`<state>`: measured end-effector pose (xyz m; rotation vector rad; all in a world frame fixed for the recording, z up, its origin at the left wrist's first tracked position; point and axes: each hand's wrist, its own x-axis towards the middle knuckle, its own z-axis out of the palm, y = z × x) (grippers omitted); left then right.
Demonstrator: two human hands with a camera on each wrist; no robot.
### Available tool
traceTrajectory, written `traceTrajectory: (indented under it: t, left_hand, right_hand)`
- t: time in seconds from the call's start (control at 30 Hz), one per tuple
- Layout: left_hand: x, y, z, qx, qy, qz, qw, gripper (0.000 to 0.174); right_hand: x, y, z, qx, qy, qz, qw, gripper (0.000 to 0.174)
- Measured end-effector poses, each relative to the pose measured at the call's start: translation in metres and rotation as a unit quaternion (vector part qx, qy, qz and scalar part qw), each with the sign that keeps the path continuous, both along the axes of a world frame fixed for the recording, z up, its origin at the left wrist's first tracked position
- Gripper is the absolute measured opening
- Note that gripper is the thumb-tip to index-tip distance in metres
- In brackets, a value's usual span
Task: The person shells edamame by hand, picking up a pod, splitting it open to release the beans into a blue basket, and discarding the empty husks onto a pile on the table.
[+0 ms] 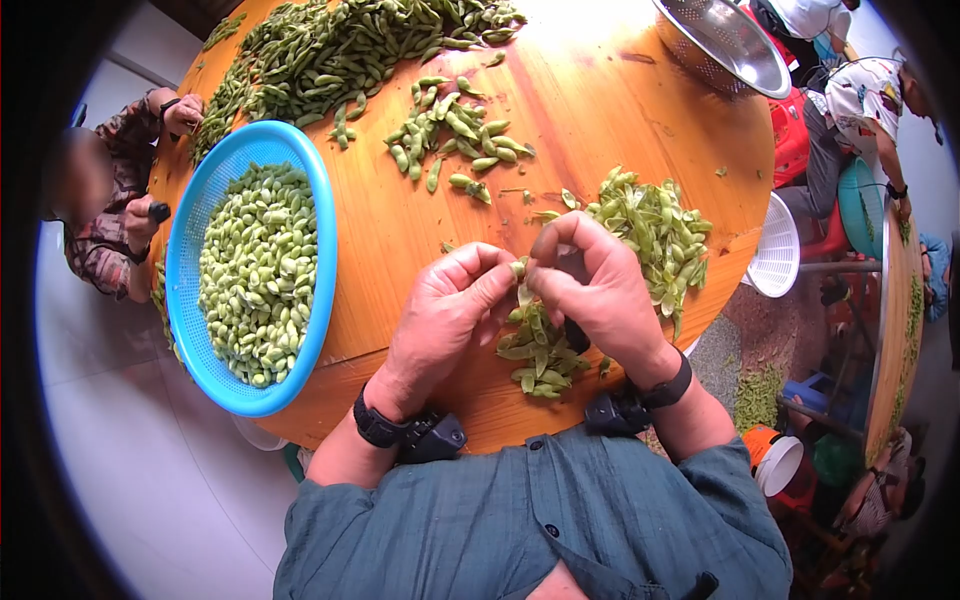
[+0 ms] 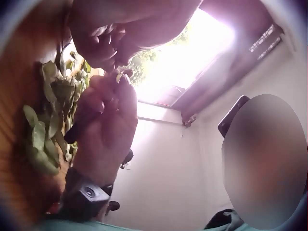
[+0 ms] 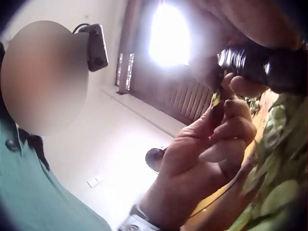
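In the head view a small green pod (image 1: pixel 520 266) is pinched between thumb and fingertips of the left hand (image 1: pixel 440 312). The right hand (image 1: pixel 598 290) pinches at the same spot, its thumb and forefinger touching the pod's other side. A dark object (image 1: pixel 577 336) shows under the right hand; what it is I cannot tell. Flat green pods (image 1: pixel 545 362) lie on the table below the hands, and a bigger heap of them (image 1: pixel 655 235) lies beyond the right hand. The right wrist view shows a bit of green (image 3: pixel 216 100) between the fingertips of both hands.
A blue basket (image 1: pixel 325 290) of shelled green beans (image 1: pixel 258 270) stands at the left. Plump pods (image 1: pixel 455 130) lie ahead, with a large pile (image 1: pixel 320 60) behind. A metal colander (image 1: pixel 690 55) is at the back right. Another person's hand (image 1: pixel 183 115) is at the left edge.
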<state>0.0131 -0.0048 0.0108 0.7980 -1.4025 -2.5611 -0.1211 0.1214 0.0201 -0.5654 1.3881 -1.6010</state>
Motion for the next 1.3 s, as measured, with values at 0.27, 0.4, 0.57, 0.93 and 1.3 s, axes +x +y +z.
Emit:
traceTrajectory:
  t: [0.27,0.4,0.57,0.93,1.3]
  left_hand:
    - [0.003,-0.009,-0.014,0.114,0.047,-0.009,0.992,0.019]
    - [0.003,-0.005,-0.014,0.141,0.041,-0.028,0.989,0.018]
    - [-0.001,0.003,0.010,-0.005,-0.036,0.003,0.999,0.019]
    - [-0.004,-0.004,0.002,-0.036,-0.055,-0.043,0.997,0.015]
    - [-0.027,-0.048,-0.002,-0.039,0.029,0.090,0.995,0.018]
  right_hand:
    - [0.000,0.002,0.002,0.014,0.251,-0.013,0.968,0.026]
    - [-0.002,0.000,-0.002,-0.083,0.412,-0.019,0.907,0.020]
    - [0.001,0.001,0.000,-0.062,0.518,-0.035,0.852,0.015]
    - [0.000,-0.003,0.003,0.001,0.649,0.002,0.761,0.016]
    - [-0.011,-0.005,0.010,-0.005,0.529,0.061,0.846,0.022]
